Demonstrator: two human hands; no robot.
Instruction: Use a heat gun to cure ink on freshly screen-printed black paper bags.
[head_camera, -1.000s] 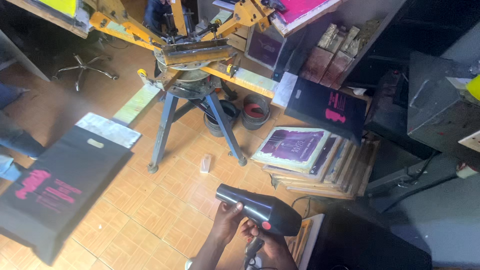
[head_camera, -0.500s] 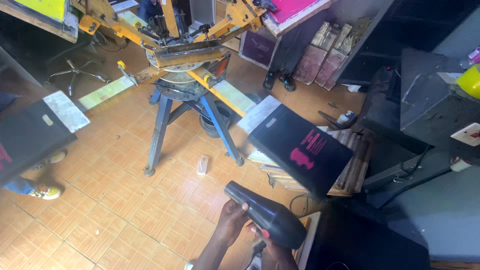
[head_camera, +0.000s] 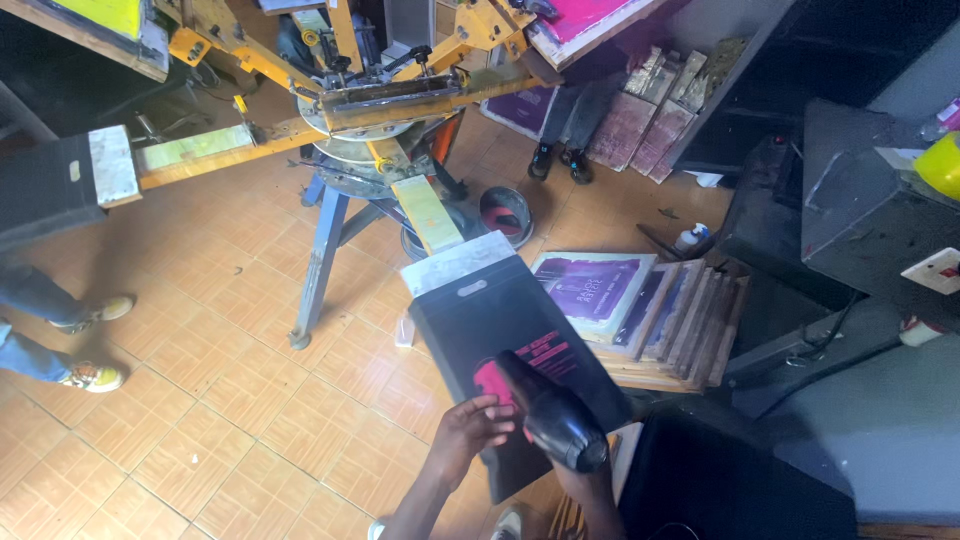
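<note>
Both our forearms rise from the bottom edge of the frame, close together. Our left hand (head_camera: 478, 428) spreads flat, fingers (head_camera: 497, 405) splayed and pointing right, palm down. Our right hand is mostly hidden behind what it grips; only its wrist and forearm (head_camera: 598, 505) show, angled upward.

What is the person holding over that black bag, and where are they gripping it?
The right hand holds a black hair dryer by its handle, nozzle aimed at the pink print on the flat black bag. The left hand holds nothing; it rests on the bag's lower edge.
</note>
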